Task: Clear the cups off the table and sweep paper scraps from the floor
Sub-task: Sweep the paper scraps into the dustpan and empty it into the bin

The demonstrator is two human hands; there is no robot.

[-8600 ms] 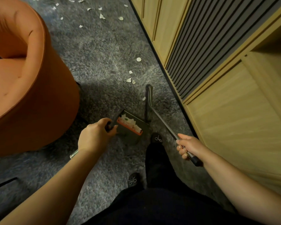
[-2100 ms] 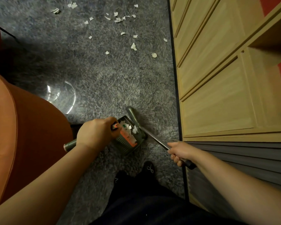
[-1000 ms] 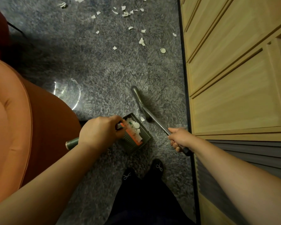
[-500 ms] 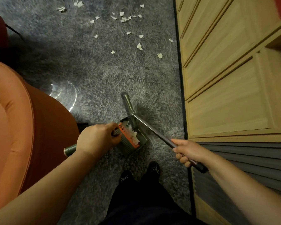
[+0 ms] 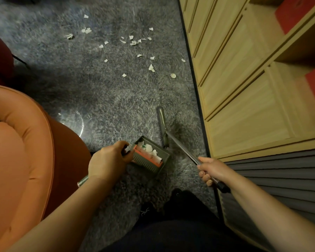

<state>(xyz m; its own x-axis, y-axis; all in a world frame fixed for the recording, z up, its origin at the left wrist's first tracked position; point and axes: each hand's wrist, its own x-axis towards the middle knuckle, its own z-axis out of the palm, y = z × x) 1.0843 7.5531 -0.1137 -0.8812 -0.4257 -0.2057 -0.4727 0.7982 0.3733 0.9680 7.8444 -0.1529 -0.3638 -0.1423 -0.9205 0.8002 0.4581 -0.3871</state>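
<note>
Broom head [image 5: 162, 127] swung clear; dustpan [image 5: 149, 157] holds paper scraps [image 5: 149, 148].

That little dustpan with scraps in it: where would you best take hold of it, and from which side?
By its handle, from the near left. The dustpan lies with its open mouth facing the broom head and its handle running back toward the orange chair. The left hand already grips that handle, its fingers curled round it, clear of the paper scraps inside.

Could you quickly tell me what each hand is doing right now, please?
Left hand: fingers curled round the dustpan handle, holding it.
Right hand: gripping the broom handle.
</note>
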